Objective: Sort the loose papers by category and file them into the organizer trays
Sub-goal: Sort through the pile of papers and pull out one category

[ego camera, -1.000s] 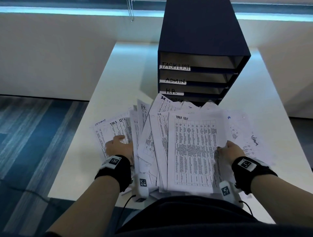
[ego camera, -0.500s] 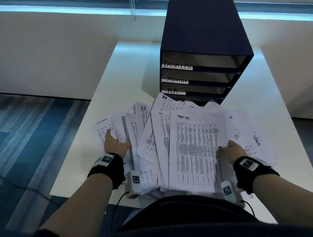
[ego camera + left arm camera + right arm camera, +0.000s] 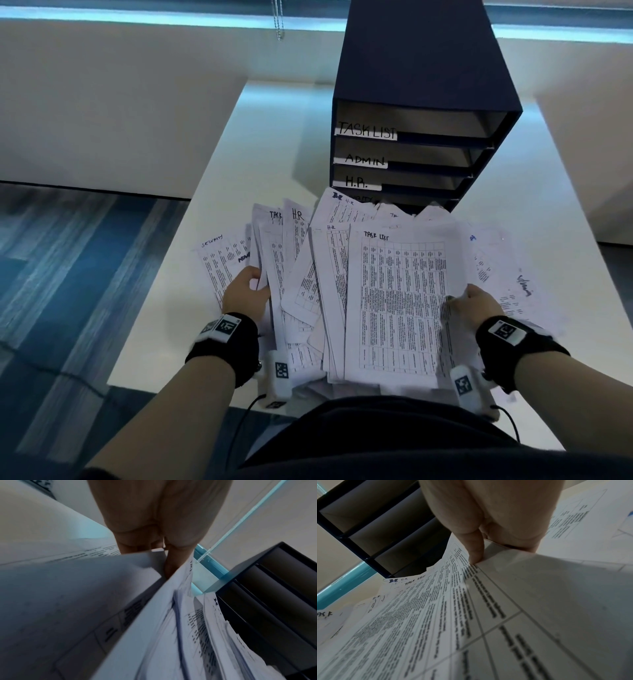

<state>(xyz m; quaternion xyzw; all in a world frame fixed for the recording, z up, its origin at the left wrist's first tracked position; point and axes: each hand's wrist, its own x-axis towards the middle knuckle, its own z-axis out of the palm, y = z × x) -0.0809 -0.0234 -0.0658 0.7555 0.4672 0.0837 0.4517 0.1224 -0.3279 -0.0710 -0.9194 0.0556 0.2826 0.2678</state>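
Meanwhile, in the head view, the left hand [image 3: 245, 294] is seen shifted from flat on the spread to pinching a printed white sheet [image 3: 270, 253] at lower left, while the right hand [image 3: 474, 308] is kept clamped on the white "TASK LIST" table sheet [image 3: 399, 305] at centre. The dark blue labelled tray organizer [image 3: 421, 102] is shown at upper centre, its slots unfilled.

In the left wrist view, the sheet edge is gripped by fingers [image 3: 169, 566].

In the right wrist view, the top sheet is pinched too. Sorting is judged barely begun.
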